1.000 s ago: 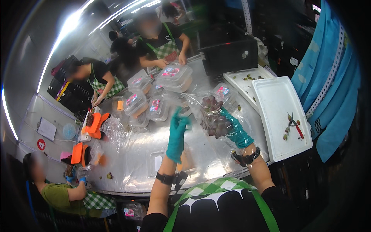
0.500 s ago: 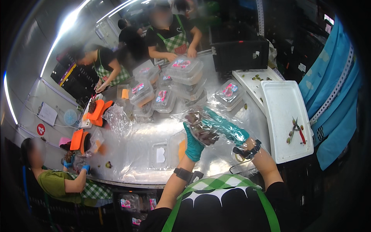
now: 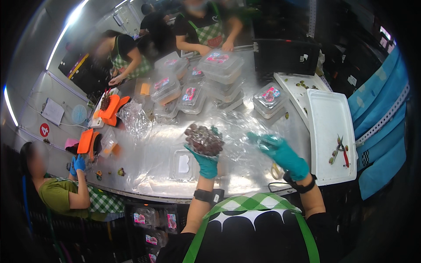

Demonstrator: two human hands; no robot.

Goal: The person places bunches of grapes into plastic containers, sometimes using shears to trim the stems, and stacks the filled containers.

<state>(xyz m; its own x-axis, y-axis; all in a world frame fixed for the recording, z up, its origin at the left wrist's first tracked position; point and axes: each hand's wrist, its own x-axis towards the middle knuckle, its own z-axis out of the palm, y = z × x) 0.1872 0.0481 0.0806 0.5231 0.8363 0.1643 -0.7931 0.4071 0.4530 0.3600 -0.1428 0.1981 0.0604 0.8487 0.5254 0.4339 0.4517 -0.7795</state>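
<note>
A bunch of dark red grapes [image 3: 204, 139] rests in my gloved left hand [image 3: 205, 163], whose fingers cup it from below and behind, above the metal table. To its right, my gloved right hand [image 3: 287, 158] grips crinkled clear plastic film [image 3: 239, 129], which spreads toward the grapes; glare blurs where it ends. Just below and left of the grapes, an open clear plastic box [image 3: 183, 172] with a white pad inside lies on the table. A roll of tape [image 3: 276, 171] sits under my right hand.
Lidded clear boxes [image 3: 219, 65] stand stacked at the back, with another box [image 3: 270, 100] apart. A white tray [image 3: 329, 105] on the right holds red-handled clippers [image 3: 343, 153]. Orange scoop-like pieces [image 3: 113, 109] and crumpled film [image 3: 136, 120] lie left. Co-workers stand left and behind.
My right hand has drawn away to the right with the plastic film, uncovering the grapes. My left hand has moved left with the bunch. The co-worker at left has raised their gloved hands.
</note>
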